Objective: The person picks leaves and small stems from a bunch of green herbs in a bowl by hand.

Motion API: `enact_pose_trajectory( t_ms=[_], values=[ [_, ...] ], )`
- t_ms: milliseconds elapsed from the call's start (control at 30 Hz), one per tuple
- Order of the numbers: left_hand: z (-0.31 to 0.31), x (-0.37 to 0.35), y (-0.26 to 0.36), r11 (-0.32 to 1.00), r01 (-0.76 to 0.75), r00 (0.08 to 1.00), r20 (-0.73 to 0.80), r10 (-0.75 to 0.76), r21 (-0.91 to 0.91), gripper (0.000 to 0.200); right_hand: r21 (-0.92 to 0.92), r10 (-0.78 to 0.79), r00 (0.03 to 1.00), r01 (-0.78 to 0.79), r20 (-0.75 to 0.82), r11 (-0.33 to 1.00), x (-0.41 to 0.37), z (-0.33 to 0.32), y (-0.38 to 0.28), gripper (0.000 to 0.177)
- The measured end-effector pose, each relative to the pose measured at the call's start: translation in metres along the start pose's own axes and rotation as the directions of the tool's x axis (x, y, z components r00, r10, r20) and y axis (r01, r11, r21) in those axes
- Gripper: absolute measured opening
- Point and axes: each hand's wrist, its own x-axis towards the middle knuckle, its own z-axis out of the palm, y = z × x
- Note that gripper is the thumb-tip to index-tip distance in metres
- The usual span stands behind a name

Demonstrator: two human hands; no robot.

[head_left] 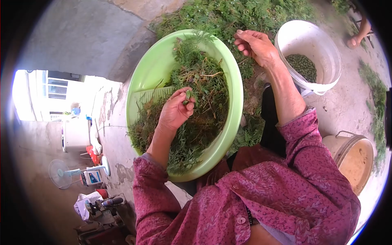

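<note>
My left hand (174,111) is over a large light-green plastic basin (236,87), its fingers closed on small green pods (188,97). Beneath it the basin holds a heap of feathery green plant stalks (204,77), some brown and dry, and a ribbed washboard part (152,94) shows along its inner wall. Beyond the basin's right rim is my right hand (256,45), thumb and fingers pinched together above greenery on the ground; whatever lies between the fingertips is too small to make out. A white bucket (310,36) next to that hand contains many small green pods (301,67).
Cut green plants (241,16) cover the ground at the top. Another bucket (353,161), with a beige inside, lies at the right. Another person's foot (354,41) shows at the upper right. A fan (61,173) and assorted household items stand at the left.
</note>
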Motion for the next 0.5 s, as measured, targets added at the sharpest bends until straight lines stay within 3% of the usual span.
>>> enact_pose_trajectory(
  t_ms=[167, 267, 367, 500],
  values=[
    [-0.001, 0.0, 0.0, 1.0, 0.013, 0.998, 0.055, -0.013, 0.001, 0.024, 0.028, -0.032, 0.999, 0.032, 0.011, 0.999, 0.002, 0.001, 0.0, 0.025],
    [0.015, 0.002, 0.01, 0.997, -0.051, 0.998, 0.034, 0.049, 0.059, 0.024, 0.053, -0.068, 0.997, 0.065, 0.048, 0.996, 0.0, 0.006, 0.001, 0.031],
    [0.039, 0.018, 0.026, 0.979, -0.195, 0.97, 0.162, 0.183, 0.06, 0.021, 0.017, -0.143, 0.97, 0.142, 0.198, 0.99, -0.004, 0.008, 0.0, 0.051],
    [0.086, 0.05, 0.044, 0.939, -0.31, 0.933, 0.237, 0.27, 0.152, 0.019, 0.064, -0.27, 0.926, 0.262, 0.262, 0.963, -0.011, 0.014, -0.001, 0.059]
  ],
)
